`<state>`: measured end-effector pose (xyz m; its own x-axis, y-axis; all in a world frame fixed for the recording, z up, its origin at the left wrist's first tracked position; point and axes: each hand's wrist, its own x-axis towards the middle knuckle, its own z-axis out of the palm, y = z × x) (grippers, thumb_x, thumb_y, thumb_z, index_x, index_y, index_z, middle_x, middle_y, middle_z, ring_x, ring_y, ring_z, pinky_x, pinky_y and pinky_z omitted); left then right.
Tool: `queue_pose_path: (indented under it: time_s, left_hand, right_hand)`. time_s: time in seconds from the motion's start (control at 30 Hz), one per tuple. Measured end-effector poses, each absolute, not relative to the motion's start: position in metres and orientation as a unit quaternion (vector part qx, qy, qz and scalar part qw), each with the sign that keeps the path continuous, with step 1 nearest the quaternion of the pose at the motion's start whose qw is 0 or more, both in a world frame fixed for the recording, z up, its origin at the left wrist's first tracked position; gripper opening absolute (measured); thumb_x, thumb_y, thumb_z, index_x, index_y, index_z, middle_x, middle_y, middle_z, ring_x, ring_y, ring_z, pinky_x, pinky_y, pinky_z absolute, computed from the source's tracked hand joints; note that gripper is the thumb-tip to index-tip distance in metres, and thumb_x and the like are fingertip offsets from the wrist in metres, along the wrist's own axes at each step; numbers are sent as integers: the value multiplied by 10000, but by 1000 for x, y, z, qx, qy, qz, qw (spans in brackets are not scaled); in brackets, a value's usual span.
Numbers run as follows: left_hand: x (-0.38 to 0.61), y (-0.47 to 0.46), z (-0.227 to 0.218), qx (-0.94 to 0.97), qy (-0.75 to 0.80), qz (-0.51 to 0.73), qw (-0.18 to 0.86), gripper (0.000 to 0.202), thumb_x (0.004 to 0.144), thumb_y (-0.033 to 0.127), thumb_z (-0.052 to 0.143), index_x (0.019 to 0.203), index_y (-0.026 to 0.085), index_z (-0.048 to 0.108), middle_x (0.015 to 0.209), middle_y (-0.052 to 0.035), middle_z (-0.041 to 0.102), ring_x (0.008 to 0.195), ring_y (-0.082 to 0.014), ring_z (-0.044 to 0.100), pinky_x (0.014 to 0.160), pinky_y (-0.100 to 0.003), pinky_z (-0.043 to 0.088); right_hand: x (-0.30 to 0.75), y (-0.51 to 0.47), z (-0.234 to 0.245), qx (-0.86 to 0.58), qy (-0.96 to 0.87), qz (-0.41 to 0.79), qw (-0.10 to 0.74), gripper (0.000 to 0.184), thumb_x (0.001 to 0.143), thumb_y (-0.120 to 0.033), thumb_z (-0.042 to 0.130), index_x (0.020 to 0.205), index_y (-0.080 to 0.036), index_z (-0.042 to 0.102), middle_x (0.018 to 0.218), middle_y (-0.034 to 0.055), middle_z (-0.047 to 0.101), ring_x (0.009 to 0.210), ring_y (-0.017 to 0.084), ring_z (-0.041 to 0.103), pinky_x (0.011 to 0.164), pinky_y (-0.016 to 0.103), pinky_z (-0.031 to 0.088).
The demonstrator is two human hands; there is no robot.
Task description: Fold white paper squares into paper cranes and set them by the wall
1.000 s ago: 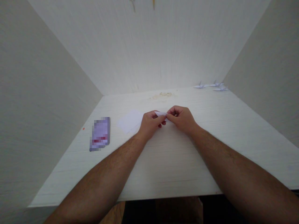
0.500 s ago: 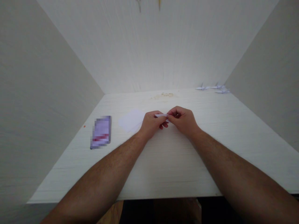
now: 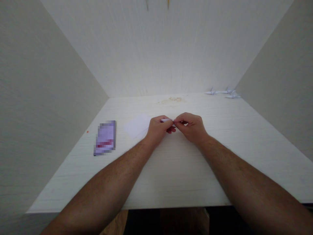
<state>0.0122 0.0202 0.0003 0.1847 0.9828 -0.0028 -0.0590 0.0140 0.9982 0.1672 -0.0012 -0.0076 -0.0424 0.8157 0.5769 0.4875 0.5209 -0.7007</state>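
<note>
A small folded piece of white paper point(image 3: 166, 120) is held between both hands above the middle of the table. My left hand point(image 3: 158, 127) is closed on it, thumb on top and fingers curled beneath. My right hand point(image 3: 190, 125) pinches the paper's right end between thumb and forefinger. The fingers hide much of the paper, so its full shape cannot be made out. Beside my left hand, white paper sheets point(image 3: 137, 125) lie flat on the table.
At the left lies a phone-like flat object point(image 3: 105, 137) with a blurred face. Several folded white paper cranes point(image 3: 212, 91) rest at the back right corner. A brownish stain point(image 3: 174, 99) marks the table near the back wall. Panels enclose the table on three sides.
The fingertips of my right hand have shifted slightly on the paper's end, and less of the paper shows between the hands. The whole view has moved a little.
</note>
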Motion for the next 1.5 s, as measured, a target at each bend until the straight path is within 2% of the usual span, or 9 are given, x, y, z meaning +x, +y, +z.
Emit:
queue_pose_path:
  time_s: [0.23,0.37,0.9,1.27,1.5]
  left_hand:
    - [9,21,0,501,393,455,623,182,662,277,744,634,150,617,517,-36,647,478,-154,643,461,-226,458]
    - [9,21,1,496,396,459,621,224,662,325,765,650,149,628,516,-28,638,472,-147,634,463,-227,454]
    - [7,23,-2,513,396,470,599,190,674,313,773,712,154,678,678,-34,680,568,-130,632,481,-224,467]
    - [9,21,-1,511,399,474,596,165,666,279,769,711,147,680,616,-33,671,538,-133,624,466,-228,473]
    - [7,23,-5,535,395,461,588,179,709,304,760,702,150,670,617,-27,670,484,-108,592,467,-226,475]
  right_hand:
    - [169,-3,-7,-452,-699,174,526,85,799,-203,655,735,-226,707,749,8,718,707,152,647,659,297,509]
    - [168,-5,-4,-449,-698,182,528,68,785,-211,664,738,-220,713,760,22,725,718,159,653,658,302,516]
    - [167,2,1,-489,-568,383,540,136,694,-294,753,741,-177,704,628,10,683,564,126,598,539,273,473]
    - [168,3,-2,-485,-583,373,535,120,704,-280,743,732,-176,691,622,3,665,561,123,585,534,272,442]
    - [168,4,-2,-474,-583,370,546,90,689,-248,737,720,-182,685,632,-5,659,588,130,592,560,279,450]
